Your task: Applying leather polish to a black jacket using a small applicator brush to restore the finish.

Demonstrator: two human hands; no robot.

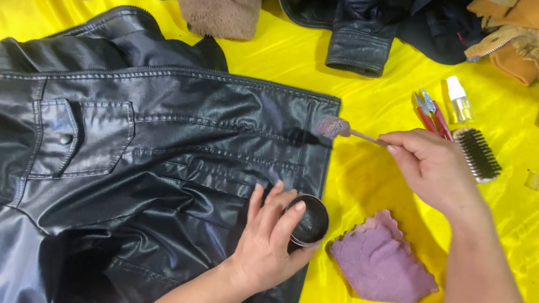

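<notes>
— How do the hands sit?

— The left hand point(271, 230) comes up from the near edge of the yellow cloth point(388, 77), fingers curled over a small round tin point(310, 221) and gripping it by the rim. The tin rests on the hem of the black jacket point(131, 162), at the jacket's right edge. The right hand point(433, 168) reaches in from the right, its forearm running down to the near right corner. Thumb and fingers pinch the thin handle of a dauber point(344, 130), held nearly level and pointing left.

— And the dauber's head?

— Small, fuzzy, purplish. It touches the jacket's right edge, up near the hem corner, well above the tin.

— The jacket itself?

— Glossy black leather, spread flat across the left half of the cloth, creased, with a flap pocket and stitched seams showing. The tin looks dark inside.

— Anything near the hands?

— A purple rag point(381, 262) lies on the cloth just right of the tin. Behind the right hand sit a brush point(479, 153), red-handled snips point(431, 111) and a small clear bottle point(458, 101). More garments are heaped along the far edge.
</notes>
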